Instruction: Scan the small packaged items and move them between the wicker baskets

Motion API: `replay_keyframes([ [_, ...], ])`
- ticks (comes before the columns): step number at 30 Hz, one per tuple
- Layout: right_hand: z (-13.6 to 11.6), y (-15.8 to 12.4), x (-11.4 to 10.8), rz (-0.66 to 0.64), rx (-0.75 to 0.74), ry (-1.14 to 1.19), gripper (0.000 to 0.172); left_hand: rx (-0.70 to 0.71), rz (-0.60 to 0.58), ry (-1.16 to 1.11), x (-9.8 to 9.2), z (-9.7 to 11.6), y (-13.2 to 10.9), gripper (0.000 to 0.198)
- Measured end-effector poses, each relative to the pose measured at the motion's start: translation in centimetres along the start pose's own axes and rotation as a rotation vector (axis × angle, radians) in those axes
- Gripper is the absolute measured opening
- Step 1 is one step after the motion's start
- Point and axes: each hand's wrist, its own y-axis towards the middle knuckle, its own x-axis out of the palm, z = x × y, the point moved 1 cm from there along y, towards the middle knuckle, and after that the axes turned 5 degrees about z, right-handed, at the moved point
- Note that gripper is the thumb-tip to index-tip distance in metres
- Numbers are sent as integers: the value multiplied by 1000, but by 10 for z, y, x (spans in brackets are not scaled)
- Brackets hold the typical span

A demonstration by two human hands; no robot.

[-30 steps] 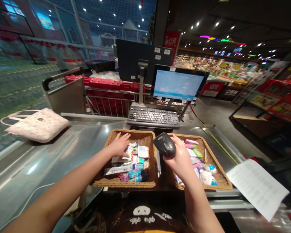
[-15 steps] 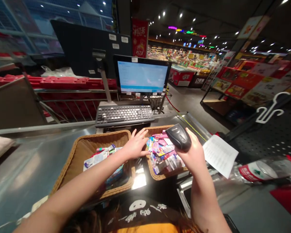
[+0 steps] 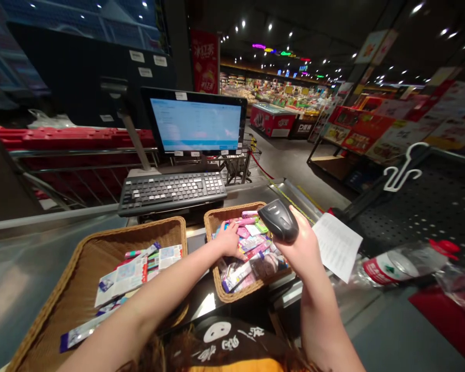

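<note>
My right hand (image 3: 303, 247) is wrapped round a black barcode scanner (image 3: 279, 221), held over the right side of a wicker basket (image 3: 225, 295). Inside that basket lies a heap of small colourful packets (image 3: 251, 243), mostly pink, purple and silver. My left hand (image 3: 228, 240) reaches down onto the heap with its fingers apart, the fingertips touching packets. I see nothing gripped in it. A larger wicker basket (image 3: 87, 243) stands on the left with flat packs (image 3: 124, 279) and slim wrapped items in it, partly hidden by my left forearm.
Behind the baskets are a keyboard (image 3: 174, 191) and a lit monitor (image 3: 197, 124). To the right lie a printed sheet (image 3: 338, 245) and a clear bottle with a red cap (image 3: 403, 266). A white hanger (image 3: 403, 170) hangs on a dark perforated panel (image 3: 445, 201).
My left hand has moved from the gap between the baskets into the right basket, onto the packets. The scanner stays in my right hand. The view has shifted to the right.
</note>
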Motion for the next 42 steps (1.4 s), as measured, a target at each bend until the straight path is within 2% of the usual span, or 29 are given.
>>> replay_keyframes([
  [8,15,10,3,0,21,35,48,-110,-91,-85,6,0,10,80],
  [13,17,13,2,4,11,45,46,-75,108,-73,-4,-6,-3,88],
  [16,16,11,2,12,19,45,46,-15,174,-30,-18,-15,-21,85],
  [19,14,9,4,4,11,37,47,76,248,44,-39,-24,-44,66],
  [22,11,7,7,-12,-6,37,50,148,393,132,-64,-31,-67,44],
  [24,7,7,8,-9,-11,40,52,147,504,189,-79,-36,-81,40],
  [32,-20,10,14,60,-119,32,48,46,789,298,-126,-65,-129,44],
  [37,-43,18,13,109,-206,40,52,-27,864,328,-146,-79,-156,51],
  [42,-69,25,18,108,-249,71,51,-67,931,351,-155,-91,-178,52],
])
